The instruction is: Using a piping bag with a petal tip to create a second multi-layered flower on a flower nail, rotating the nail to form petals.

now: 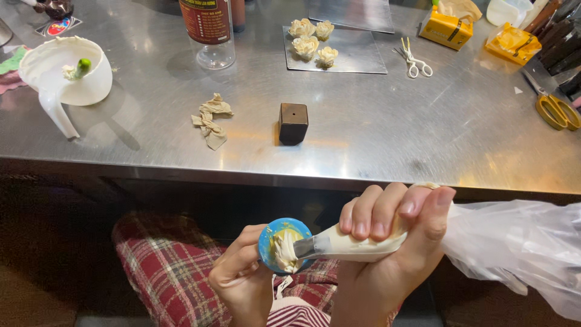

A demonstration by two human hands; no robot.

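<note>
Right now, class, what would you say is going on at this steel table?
A seated person is piping cream flowers. The right hand squeezes a piping bag, its metal tip on the cream bloom on a blue flower nail held in the left hand. Four finished cream flowers sit on a metal sheet on the steel table, near a small brown block.

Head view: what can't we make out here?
- Stem under the blue disc: hidden inside the left hand.
- Piping bag: tail cut off by the right edge; middle covered by the right hand.
- Bottle: top cut off by the upper edge.
- Yellow scissors: partly cut off at the right edge.
</note>
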